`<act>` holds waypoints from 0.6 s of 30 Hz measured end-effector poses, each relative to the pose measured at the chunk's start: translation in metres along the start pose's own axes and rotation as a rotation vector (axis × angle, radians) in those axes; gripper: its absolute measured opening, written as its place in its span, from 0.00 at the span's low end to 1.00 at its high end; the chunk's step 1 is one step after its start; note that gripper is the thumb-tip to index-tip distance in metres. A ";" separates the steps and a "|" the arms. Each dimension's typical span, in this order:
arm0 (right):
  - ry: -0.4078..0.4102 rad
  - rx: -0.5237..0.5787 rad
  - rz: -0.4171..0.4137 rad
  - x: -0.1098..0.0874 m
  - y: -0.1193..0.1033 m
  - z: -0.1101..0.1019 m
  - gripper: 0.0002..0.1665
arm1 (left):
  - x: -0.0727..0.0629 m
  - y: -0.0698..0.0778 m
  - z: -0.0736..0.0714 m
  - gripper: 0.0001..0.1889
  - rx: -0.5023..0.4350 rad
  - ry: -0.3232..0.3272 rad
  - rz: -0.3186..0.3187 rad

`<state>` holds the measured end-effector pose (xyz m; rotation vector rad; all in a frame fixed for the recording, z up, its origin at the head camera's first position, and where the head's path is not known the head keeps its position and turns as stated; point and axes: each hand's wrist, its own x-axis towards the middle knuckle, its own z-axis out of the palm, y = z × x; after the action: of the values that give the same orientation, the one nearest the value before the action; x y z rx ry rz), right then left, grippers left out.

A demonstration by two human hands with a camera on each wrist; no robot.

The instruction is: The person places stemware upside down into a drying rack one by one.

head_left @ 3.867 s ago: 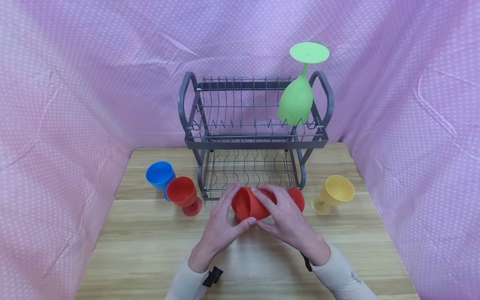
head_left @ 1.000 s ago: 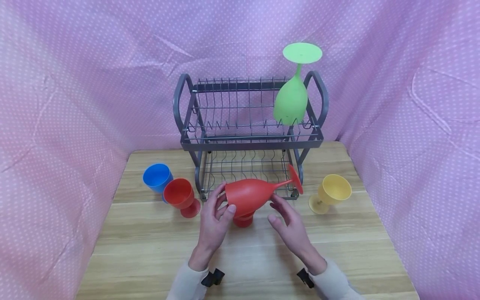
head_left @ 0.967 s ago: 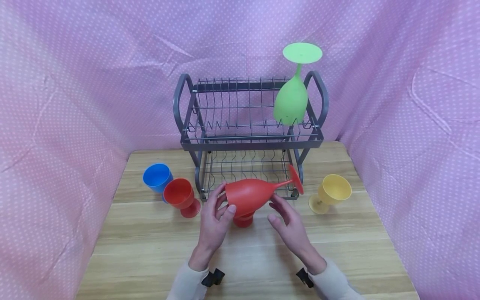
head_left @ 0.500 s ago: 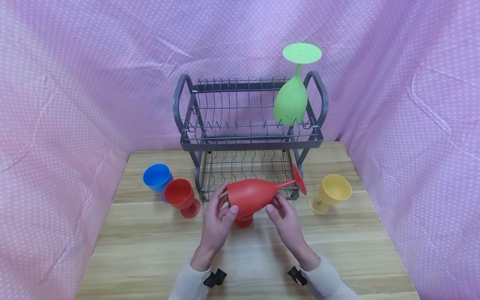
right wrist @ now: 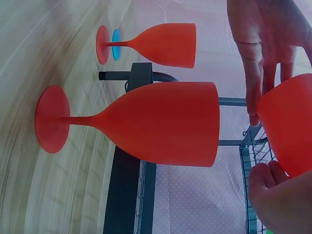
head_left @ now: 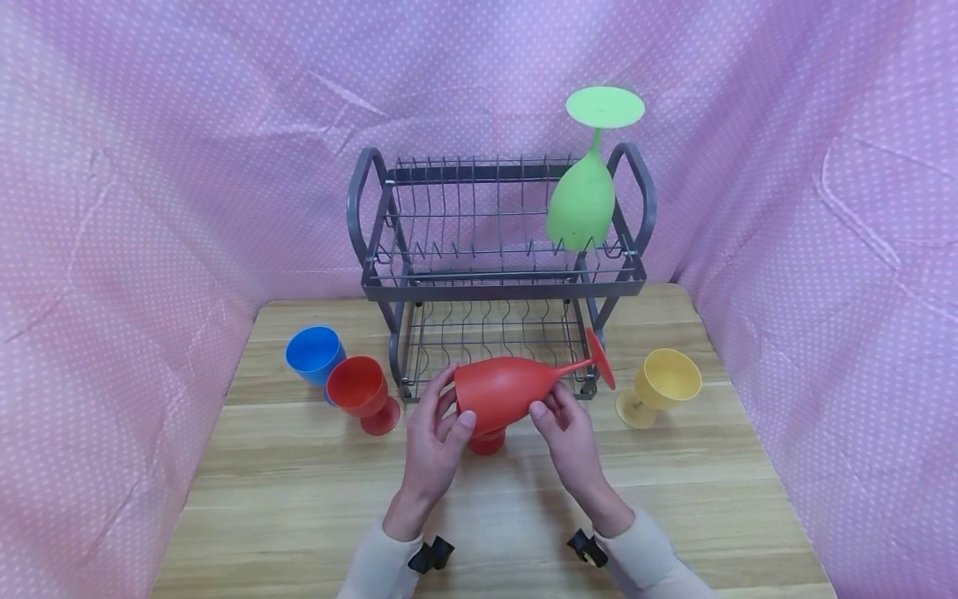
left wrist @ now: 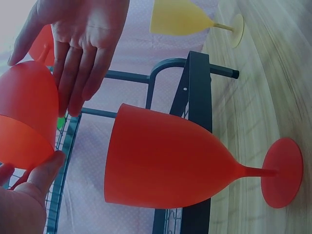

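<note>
Both my hands hold a red plastic wine goblet (head_left: 500, 389) on its side, its mouth to the left and its foot to the right. My left hand (head_left: 430, 449) grips the bowl by the rim, with the thumb on the near side. At the stem end of the bowl, my right hand (head_left: 572, 449) has its thumb in front and fingers behind. Below the held goblet, a second red goblet (left wrist: 161, 161) stands upright on the table; the head view shows little more than its foot, while the right wrist view shows it whole.
Behind the hands stands a grey two-tier dish rack (head_left: 504, 292), with a green goblet (head_left: 582, 204) upside down at its upper right. A blue goblet (head_left: 313, 353) and another red goblet (head_left: 359, 387) are at the left. A yellow goblet (head_left: 669, 376) stands at the right.
The goblet's mouth has turned leftward and its foot has come up. My right hand came off the bowl, then moved back left onto its stem end. The goblet shifted slightly right.
</note>
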<state>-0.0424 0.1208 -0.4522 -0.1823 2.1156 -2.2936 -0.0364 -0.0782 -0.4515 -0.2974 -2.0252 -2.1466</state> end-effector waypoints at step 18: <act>0.060 -0.057 -0.065 0.004 -0.011 -0.009 0.30 | 0.005 0.004 -0.014 0.38 0.320 -0.006 0.161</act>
<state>-0.0465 0.1303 -0.4417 -0.1888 2.2379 -2.3034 -0.0401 -0.0919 -0.4470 -0.4026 -2.2202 -1.6992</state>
